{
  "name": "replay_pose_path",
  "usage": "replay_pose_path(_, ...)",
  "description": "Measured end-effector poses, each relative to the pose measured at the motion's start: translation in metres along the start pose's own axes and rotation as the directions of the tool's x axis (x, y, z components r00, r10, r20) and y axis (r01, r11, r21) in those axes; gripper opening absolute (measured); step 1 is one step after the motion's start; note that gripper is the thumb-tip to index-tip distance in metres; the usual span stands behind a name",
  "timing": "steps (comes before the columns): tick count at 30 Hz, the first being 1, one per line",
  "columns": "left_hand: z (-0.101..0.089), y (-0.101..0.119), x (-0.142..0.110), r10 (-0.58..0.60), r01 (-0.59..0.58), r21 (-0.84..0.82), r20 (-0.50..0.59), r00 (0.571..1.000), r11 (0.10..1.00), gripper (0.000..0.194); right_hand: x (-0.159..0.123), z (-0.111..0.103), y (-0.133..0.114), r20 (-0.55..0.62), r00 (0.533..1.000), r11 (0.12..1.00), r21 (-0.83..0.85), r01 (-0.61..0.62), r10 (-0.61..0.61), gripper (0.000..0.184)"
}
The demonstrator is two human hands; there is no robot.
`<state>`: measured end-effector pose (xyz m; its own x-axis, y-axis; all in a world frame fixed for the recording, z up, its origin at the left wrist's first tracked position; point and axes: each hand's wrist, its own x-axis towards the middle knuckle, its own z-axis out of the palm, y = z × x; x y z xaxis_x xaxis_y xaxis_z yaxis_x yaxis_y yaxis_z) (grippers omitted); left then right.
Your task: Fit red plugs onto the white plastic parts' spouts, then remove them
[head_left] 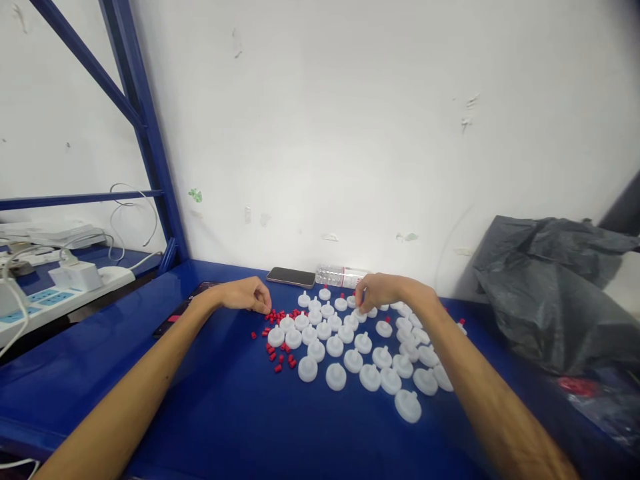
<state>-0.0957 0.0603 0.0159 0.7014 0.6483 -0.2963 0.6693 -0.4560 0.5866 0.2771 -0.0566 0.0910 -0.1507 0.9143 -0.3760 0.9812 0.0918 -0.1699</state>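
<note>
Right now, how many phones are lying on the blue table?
2. One phone lies face down by the wall, beside the water bottle. A second, dark phone lies under the left hand's forearm, partly hidden. Others may be hidden.

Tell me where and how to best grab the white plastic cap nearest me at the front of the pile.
Probably pinch the white cap by its little raised stem on top, coming straight down from above. It sits flat on the blue table, disc down and stem up, so the rim is low and harder to get under. It lies apart from the other caps, leaving room for fingers.
</note>
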Motion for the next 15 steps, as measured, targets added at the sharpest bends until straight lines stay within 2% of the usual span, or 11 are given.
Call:
replay_pose_path(4, 0.001, -0.001, 0.001, 0.003, -0.003, 0.010, 0.011, 1.000, 1.000, 0.029, -0.001, -0.004, -0.006, -0.117, 0.992, 0.999, 0.006, 0.045, -0.044, 0.030)
replay_pose_path(7, 0.001, -0.001, 0.002, 0.004, -0.005, 0.027, 0.029, 1.000, 1.000, 0.029, -0.003, -0.005, -0.021, -0.202, 0.969, 0.989, 0.014, 0.150, -0.145, 0.031)
replay_pose_path(11, 0.000, -0.002, 0.002, 0.009, -0.011, 0.030, 0.034, 0.999, 0.999, 0.029, -0.001, 0.002, -0.043, -0.215, 0.933, 0.955, 0.010, 0.296, -0.287, 0.029)
replay_pose_path(15, -0.002, -0.003, 0.001, 0.015, -0.015, -0.003, -0.008, 1.000, 1.000, 0.028, 0.008, 0.015, -0.054, -0.209, 0.935, 0.958, -0.029, 0.286, -0.286, 0.030)
